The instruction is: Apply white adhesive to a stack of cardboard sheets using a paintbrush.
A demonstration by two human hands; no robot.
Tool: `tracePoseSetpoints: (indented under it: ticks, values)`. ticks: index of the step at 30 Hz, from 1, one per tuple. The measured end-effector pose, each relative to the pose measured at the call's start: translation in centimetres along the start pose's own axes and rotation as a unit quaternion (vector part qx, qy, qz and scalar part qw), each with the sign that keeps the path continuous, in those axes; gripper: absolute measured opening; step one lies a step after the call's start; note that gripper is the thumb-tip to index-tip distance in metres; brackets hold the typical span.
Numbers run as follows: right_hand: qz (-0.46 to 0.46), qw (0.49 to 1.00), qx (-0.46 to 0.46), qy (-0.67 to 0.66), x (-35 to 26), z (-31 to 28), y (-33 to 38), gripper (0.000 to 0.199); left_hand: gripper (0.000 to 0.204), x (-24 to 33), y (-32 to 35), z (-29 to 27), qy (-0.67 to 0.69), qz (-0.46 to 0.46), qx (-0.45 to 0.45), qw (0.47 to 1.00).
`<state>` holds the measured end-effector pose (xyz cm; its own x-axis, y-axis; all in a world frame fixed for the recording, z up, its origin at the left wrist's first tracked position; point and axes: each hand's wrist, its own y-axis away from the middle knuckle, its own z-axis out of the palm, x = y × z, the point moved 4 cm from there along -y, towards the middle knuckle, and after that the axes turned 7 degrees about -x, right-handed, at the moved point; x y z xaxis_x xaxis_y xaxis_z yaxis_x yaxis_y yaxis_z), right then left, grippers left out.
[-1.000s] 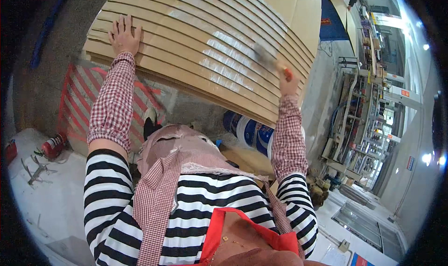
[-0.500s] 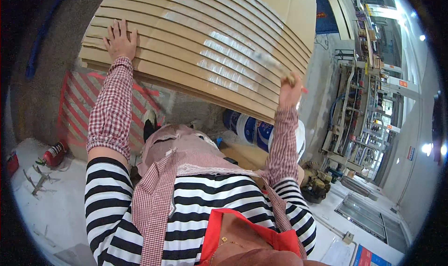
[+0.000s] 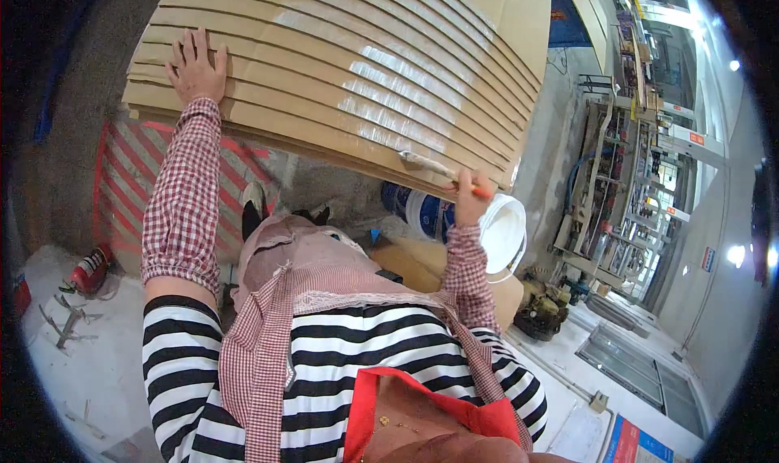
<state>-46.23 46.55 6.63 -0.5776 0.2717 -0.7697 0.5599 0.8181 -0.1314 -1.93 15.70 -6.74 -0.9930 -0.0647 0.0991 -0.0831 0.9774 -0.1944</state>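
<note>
A fanned stack of brown cardboard sheets [image 3: 268, 77] spreads out before me, the sheets overlapping in narrow steps. On its left end my left hand [image 3: 197, 72] lies flat with the fingers spread. My right hand [image 3: 471, 199] grips a paintbrush [image 3: 428, 166] by its handle, which has an orange-red end. The bristles point left and rest at or just above the near edge of the stack. White, wet-looking streaks [image 3: 406, 90] cover the middle of the sheets. Just right of my right hand stands a white bucket [image 3: 503, 234]; its contents cannot be made out.
Blue-and-white pails [image 3: 428, 213] stand below the near edge of the stack. Red stripes [image 3: 134, 171] mark the floor at left, near a red fire extinguisher [image 3: 89, 270]. A green motor-like machine [image 3: 542, 313] sits behind the bucket, and a long machine frame [image 3: 596, 187] runs along the right.
My right hand has drawn the brush left and nearer, from over the sheets to the stack's near edge beside the bucket. My left hand stays flat on the cardboard. The view has shifted slightly.
</note>
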Motion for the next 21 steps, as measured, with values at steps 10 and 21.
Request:
tracePoseSetpoints:
  ticks: [10,21]
  values:
    - [-0.062,0.989,0.006,-0.135,-0.4,3.6,-12.0,0.018,0.06,0.0,-0.1,0.2,0.033,0.02,0.032,0.999]
    - [-0.043,0.994,0.013,-0.098,-1.3,0.0,4.0,0.011,0.06,0.0,-0.2,0.2,0.03,0.025,0.048,0.998]
